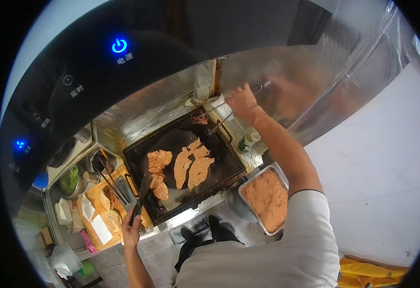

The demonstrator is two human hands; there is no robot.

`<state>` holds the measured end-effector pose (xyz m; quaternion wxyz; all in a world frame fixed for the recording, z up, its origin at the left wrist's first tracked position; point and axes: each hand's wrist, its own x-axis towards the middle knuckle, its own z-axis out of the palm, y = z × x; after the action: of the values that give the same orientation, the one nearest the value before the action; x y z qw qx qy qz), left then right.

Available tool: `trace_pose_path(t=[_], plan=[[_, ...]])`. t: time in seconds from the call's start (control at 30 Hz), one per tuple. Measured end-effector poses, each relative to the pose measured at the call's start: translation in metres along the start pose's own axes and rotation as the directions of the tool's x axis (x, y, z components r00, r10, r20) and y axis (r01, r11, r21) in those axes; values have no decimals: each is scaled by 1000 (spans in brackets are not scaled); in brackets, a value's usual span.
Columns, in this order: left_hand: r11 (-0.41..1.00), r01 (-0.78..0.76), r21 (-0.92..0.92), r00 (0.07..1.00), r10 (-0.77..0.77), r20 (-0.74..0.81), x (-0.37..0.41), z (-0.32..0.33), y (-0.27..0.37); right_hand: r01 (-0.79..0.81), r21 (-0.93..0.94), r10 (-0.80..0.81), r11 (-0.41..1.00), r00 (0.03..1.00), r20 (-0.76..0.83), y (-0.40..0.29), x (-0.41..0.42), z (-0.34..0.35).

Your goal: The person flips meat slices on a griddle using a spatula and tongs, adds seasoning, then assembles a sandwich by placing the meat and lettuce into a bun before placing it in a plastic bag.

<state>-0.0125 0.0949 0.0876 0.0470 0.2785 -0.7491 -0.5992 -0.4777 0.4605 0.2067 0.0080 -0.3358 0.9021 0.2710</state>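
Observation:
My left hand (131, 229) grips the dark handle of a broad-bladed knife or spatula (145, 188). Its blade lies over the left edge of a black flat griddle (177, 135), beside torn pieces of browned meat (159, 162). Metal tongs (224, 121) are held in my right hand (243, 101) at the far right corner. Their arms are spread, and the tips reach toward a small heap of dark shredded meat (200, 118); I cannot tell if they touch it. Flat, paler pieces of meat (198, 172) lie in the middle of the griddle.
At left, a wooden board (103, 244) bears a filled bun (109, 198), a round flatbread (113, 220) and white paper sleeves (102, 229). More tongs (114, 183) rest nearby. A metal tray of minced meat (266, 201) stands right. The hood panel (181, 32) overhangs the griddle.

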Motion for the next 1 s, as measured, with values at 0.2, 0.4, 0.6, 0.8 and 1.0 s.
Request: trace_pose_path(t=[0.2,0.4,0.6,0.8,1.0], plan=[[990,68,-124,996,-74,-41,-39,6,-15,53,-127,-22,991,972,232,-5,14,26],[959,200,-202,975,-214,-52,-63,1,-29,55,419,20,906,985,-172,-107,1,8],[705,459,-540,888,-386,251,-52,26,-57,258,965,-217,-35,941,-259,-351,-24,-53],[738,458,-495,889,-369,272,-68,9,-58,109,924,-161,368,986,-52,-559,6,-128],[801,463,-379,884,-387,263,-90,-43,-69,-161,931,-24,327,984,178,-596,69,-115]])
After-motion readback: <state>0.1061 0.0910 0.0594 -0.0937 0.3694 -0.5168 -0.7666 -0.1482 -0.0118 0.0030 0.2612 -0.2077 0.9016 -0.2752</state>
